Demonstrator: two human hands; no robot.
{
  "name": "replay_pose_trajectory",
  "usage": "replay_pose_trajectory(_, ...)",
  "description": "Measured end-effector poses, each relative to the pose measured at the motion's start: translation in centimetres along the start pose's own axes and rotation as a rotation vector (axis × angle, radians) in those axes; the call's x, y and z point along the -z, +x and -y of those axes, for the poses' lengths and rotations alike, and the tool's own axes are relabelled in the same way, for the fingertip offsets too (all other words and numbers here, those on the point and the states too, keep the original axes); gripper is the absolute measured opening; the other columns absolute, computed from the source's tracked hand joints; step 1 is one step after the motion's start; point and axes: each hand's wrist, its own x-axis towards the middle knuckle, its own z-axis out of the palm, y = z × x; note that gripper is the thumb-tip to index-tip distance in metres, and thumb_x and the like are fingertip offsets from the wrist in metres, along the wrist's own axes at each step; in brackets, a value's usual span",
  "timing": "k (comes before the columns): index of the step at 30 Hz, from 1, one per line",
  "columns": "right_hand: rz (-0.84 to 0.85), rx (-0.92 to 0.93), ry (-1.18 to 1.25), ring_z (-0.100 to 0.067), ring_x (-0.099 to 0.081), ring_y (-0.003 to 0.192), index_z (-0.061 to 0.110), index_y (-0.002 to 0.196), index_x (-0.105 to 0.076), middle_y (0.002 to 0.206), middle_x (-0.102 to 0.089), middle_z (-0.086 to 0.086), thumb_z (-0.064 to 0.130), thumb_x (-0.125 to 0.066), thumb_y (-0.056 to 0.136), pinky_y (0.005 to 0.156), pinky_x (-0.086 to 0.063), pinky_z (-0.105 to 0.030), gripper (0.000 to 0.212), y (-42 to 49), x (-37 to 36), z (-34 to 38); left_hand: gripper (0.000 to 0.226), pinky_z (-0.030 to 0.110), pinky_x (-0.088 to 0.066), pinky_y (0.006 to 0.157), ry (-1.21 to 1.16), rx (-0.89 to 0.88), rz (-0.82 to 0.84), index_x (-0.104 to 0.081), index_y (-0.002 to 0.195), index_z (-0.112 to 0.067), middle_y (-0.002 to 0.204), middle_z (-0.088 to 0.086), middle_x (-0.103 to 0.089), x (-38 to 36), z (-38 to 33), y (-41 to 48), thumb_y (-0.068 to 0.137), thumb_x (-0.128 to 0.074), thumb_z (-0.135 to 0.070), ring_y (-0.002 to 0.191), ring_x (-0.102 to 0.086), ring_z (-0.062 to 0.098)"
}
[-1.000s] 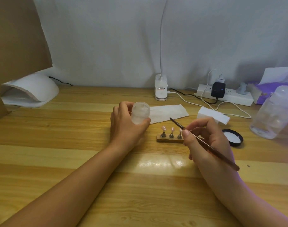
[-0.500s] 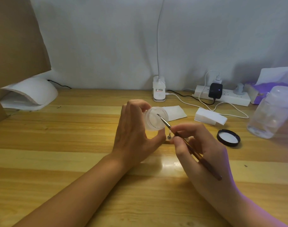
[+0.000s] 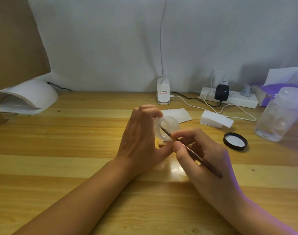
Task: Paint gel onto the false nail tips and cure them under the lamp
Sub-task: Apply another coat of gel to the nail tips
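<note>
My left hand (image 3: 141, 141) holds a small clear gel jar (image 3: 168, 127), tilted with its open mouth toward me. My right hand (image 3: 200, 155) grips a thin brown brush (image 3: 192, 151) like a pen, and the brush tip is inside the jar's mouth. The wooden stand (image 3: 161, 143) with the false nail tips lies on the table behind my hands. Only its left end shows, and the tips themselves are hidden. The white curing lamp (image 3: 28, 97) sits at the far left of the table.
The jar's black lid (image 3: 235, 141) lies to the right, beside a white block (image 3: 216, 121) and a clear plastic bottle (image 3: 278, 116). A white wipe (image 3: 178, 114), a clip lamp base (image 3: 163, 93) and a power strip (image 3: 229, 97) with cables sit farther back. Purple packaging is at the far right.
My left hand has lifted and tilted the jar toward me, over the nail stand. My right hand has brought the brush tip from above the stand into the jar's mouth.
</note>
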Motion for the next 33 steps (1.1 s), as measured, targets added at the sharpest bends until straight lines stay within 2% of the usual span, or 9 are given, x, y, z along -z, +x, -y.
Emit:
replay_pose_trajectory(3, -0.025, 0.001, 0.006, -0.013, -0.067, 0.071, 0.029, 0.103, -0.065, 0.082, -0.068, 0.013, 0.024, -0.063, 0.088, 0.064, -0.052, -0.027, 0.017, -0.12, 0.11, 0.05, 0.059, 0.031, -0.046, 0.078, -0.005, 0.018, -0.01, -0.036, 0.114, -0.015, 0.11, 0.013, -0.053, -0.01, 0.07, 0.03, 0.071, -0.068, -0.04, 0.097, -0.049, 0.023)
replay_pose_trajectory(9, 0.027, -0.012, 0.001, -0.014, -0.067, 0.067, 0.028, 0.102, -0.065, 0.083, -0.068, 0.015, 0.025, -0.062, 0.087, 0.069, -0.052, -0.034, 0.015, -0.04, -0.02, 0.07, 0.059, 0.034, -0.048, 0.077, -0.002, 0.009, 0.013, -0.035, 0.114, -0.016, 0.112, 0.012, -0.053, -0.05, 0.14, -0.05, 0.07, -0.066, -0.041, 0.098, -0.049, 0.023)
replay_pose_trajectory(14, -0.018, -0.014, -0.007, -0.011, -0.066, 0.066, 0.028, 0.1, -0.065, 0.08, -0.068, 0.013, 0.022, -0.062, 0.086, 0.062, -0.047, -0.019, 0.015, -0.11, 0.19, 0.29, 0.061, 0.032, -0.048, 0.077, 0.015, 0.013, 0.016, -0.035, 0.115, -0.016, 0.112, 0.013, -0.053, -0.11, 0.2, 0.0, 0.071, -0.065, -0.045, 0.097, -0.049, 0.022)
replay_pose_trajectory(17, -0.006, -0.017, -0.003, -0.013, -0.066, 0.064, 0.03, 0.098, -0.064, 0.078, -0.068, 0.014, 0.023, -0.062, 0.086, 0.078, -0.053, -0.036, 0.014, -0.13, 0.05, 0.49, 0.06, 0.033, -0.048, 0.077, 0.008, 0.015, 0.019, -0.035, 0.115, -0.016, 0.112, 0.013, -0.053, -0.05, 0.19, 0.0, 0.072, -0.066, -0.045, 0.097, -0.049, 0.023)
replay_pose_trajectory(20, 0.02, -0.029, 0.015, -0.013, -0.064, 0.062, 0.029, 0.095, -0.065, 0.077, -0.067, 0.015, 0.024, -0.061, 0.085, 0.09, -0.046, -0.055, 0.012, -0.15, -0.15, 0.58, 0.057, 0.034, -0.048, 0.078, -0.009, 0.003, 0.027, -0.036, 0.114, -0.016, 0.113, 0.011, -0.053, -0.01, 0.07, -0.06, 0.072, -0.064, -0.043, 0.098, -0.048, 0.022)
replay_pose_trajectory(25, -0.004, -0.009, 0.006, -0.015, -0.064, 0.061, 0.028, 0.095, -0.065, 0.077, -0.068, 0.012, 0.024, -0.061, 0.085, 0.08, -0.053, -0.043, 0.011, -0.08, -0.04, 0.74, 0.059, 0.034, -0.048, 0.078, -0.015, 0.01, 0.021, -0.036, 0.114, -0.015, 0.112, 0.012, -0.053, -0.02, 0.09, -0.01, 0.072, -0.066, -0.044, 0.098, -0.05, 0.024)
replay_pose_trajectory(27, -0.008, 0.002, -0.009, -0.015, -0.064, 0.06, 0.028, 0.095, -0.064, 0.077, -0.068, 0.012, 0.025, -0.061, 0.085, 0.069, -0.05, -0.033, 0.01, 0.0, 0.06, 0.76, 0.06, 0.034, -0.048, 0.078, -0.009, 0.017, 0.024, -0.036, 0.115, -0.016, 0.112, 0.012, -0.053, -0.03, 0.15, -0.01, 0.072, -0.067, -0.044, 0.098, -0.05, 0.023)
replay_pose_trajectory(31, 0.004, -0.019, -0.015, -0.013, -0.064, 0.062, 0.027, 0.095, -0.064, 0.076, -0.067, 0.012, 0.022, -0.061, 0.085, 0.072, -0.047, -0.028, 0.012, -0.01, 0.01, 0.55, 0.06, 0.034, -0.049, 0.078, -0.005, 0.01, 0.024, -0.036, 0.115, -0.016, 0.113, 0.012, -0.053, -0.13, 0.14, -0.1, 0.073, -0.066, -0.046, 0.098, -0.05, 0.023)
replay_pose_trajectory(33, -0.018, -0.012, -0.011, -0.012, -0.064, 0.062, 0.027, 0.097, -0.064, 0.076, -0.066, 0.011, 0.021, -0.06, 0.086, 0.062, -0.045, -0.019, 0.013, 0.0, 0.11, 0.61, 0.061, 0.035, -0.048, 0.077, 0.002, 0.032, 0.024, -0.037, 0.115, -0.014, 0.112, 0.011, -0.053, -0.18, 0.22, -0.13, 0.073, -0.071, -0.043, 0.097, -0.05, 0.022)
